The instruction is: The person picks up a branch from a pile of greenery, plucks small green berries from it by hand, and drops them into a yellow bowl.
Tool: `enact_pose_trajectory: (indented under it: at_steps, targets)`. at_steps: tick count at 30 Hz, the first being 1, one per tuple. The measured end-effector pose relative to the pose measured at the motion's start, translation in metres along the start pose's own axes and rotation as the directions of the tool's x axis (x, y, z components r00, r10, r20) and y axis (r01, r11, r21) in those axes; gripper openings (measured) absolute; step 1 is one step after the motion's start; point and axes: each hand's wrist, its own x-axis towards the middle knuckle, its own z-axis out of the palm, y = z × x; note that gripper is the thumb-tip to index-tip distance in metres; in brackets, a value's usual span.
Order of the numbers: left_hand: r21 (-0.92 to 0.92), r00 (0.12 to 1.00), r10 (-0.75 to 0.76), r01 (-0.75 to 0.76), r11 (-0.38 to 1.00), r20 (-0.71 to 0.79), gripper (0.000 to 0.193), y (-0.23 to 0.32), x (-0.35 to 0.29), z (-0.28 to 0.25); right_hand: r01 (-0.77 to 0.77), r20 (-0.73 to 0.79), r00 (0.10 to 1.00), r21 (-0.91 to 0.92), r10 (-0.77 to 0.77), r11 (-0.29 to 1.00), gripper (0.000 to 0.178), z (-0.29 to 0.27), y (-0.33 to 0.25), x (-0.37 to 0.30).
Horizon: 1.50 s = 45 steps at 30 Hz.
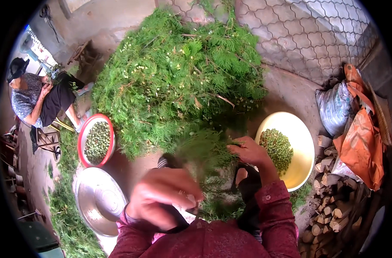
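Observation:
My left hand (161, 198), smeared by motion, is curled in front of my body. A blurred green conifer sprig (198, 150) rises from its fingers and seems to be held in them. My right hand (254, 155) is at the right end of the foliage with its fingers bent together; what they pinch is hidden. Just beyond them lies a big heap of green conifer branches (174, 77) with small pale green cones. Beside my right hand stands a cream-yellow basin (302, 150) part filled with small green cones (276, 150).
At the left are a wide metal basin (102, 198) and a red-rimmed basin (111, 129) of green cones. A seated person (36, 94) handles a sprig at the far left. Stacked firewood (329, 215), an orange sheet (361, 142) and a pale sack (333, 107) line the right side.

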Motion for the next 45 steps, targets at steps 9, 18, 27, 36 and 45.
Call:
enact_pose_trajectory:
  at_steps: [9,18,27,36,45]
  targets:
    - [-0.217,0.949,-0.139,0.205,0.954,0.282,0.02,-0.022,-0.01,0.085,-0.094,-0.042,0.995,-0.022,0.093,0.995,0.023,-0.011,0.002,0.002]
    - [0.798,0.865,-0.358,0.476,0.369,-0.35,0.051,-0.08,-0.016,0.04,0.042,0.059,0.997,0.047,-0.044,0.998,0.021,0.002,-0.007,-0.006]
    - [0.952,0.917,-0.305,0.296,0.084,-0.258,0.044,-0.095,-0.022,0.022,-0.054,0.109,0.993,0.121,0.041,0.991,0.025,0.011,-0.032,-0.017]
    - [0.708,0.855,-0.408,0.503,0.496,-0.321,0.035,-0.099,-0.024,0.017,-0.05,0.238,0.971,0.249,-0.011,0.967,0.028,-0.001,-0.027,-0.013]
    - [0.641,0.805,-0.456,0.584,0.498,-0.379,0.011,-0.118,-0.05,0.019,-0.015,0.136,0.99,0.36,-0.037,0.933,0.026,0.0,-0.005,0.0]
